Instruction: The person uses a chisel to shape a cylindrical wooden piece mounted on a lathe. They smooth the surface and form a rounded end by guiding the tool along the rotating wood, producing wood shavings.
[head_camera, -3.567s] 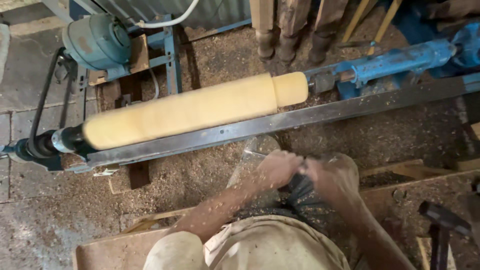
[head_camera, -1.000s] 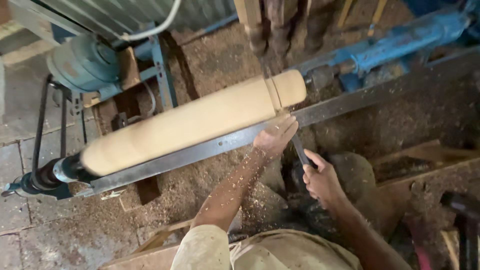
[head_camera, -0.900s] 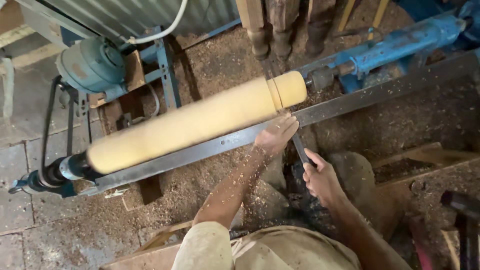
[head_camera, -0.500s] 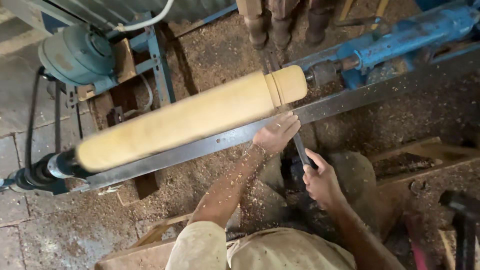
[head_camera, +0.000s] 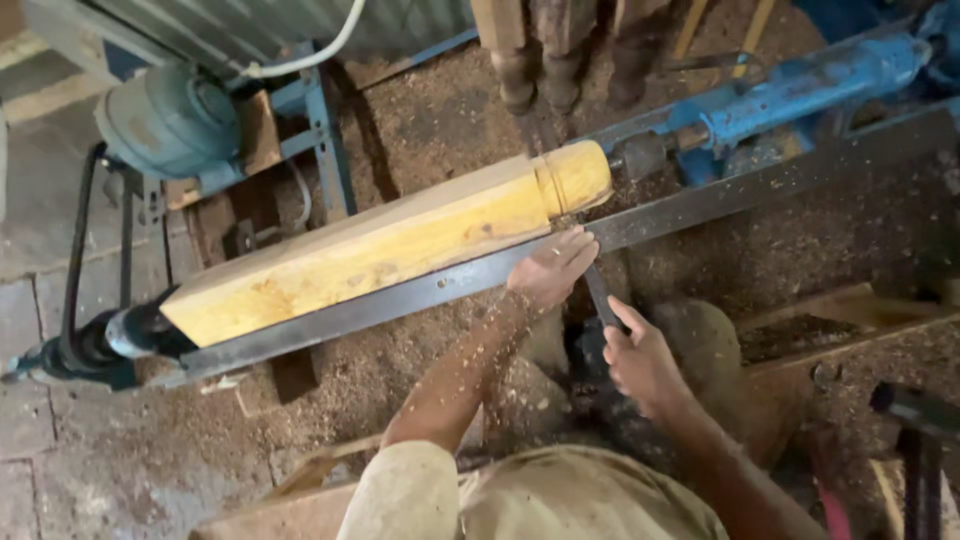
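A long yellow wooden beam (head_camera: 400, 245) is mounted lengthwise in a lathe, square along its length with a rounded, grooved right end. My left hand (head_camera: 550, 270) lies on the dark steel rail (head_camera: 700, 205) just below that rounded end, fingers pressing down the blade of a dark chisel (head_camera: 600, 295). My right hand (head_camera: 645, 360) grips the chisel's handle lower down, close to my body. The chisel tip points at the groove near the beam's right end. Wood chips cling to my left forearm.
A teal motor (head_camera: 170, 120) with a belt sits at the upper left, and a blue tailstock (head_camera: 800, 85) holds the beam's right end. Turned wooden legs (head_camera: 545, 50) stand behind. Sawdust covers the floor. A hammer (head_camera: 915, 410) lies at the lower right.
My hands rose from my lap to the rail with the chisel. The beam looked like a smooth round blur before; now its flat faces and edges show.
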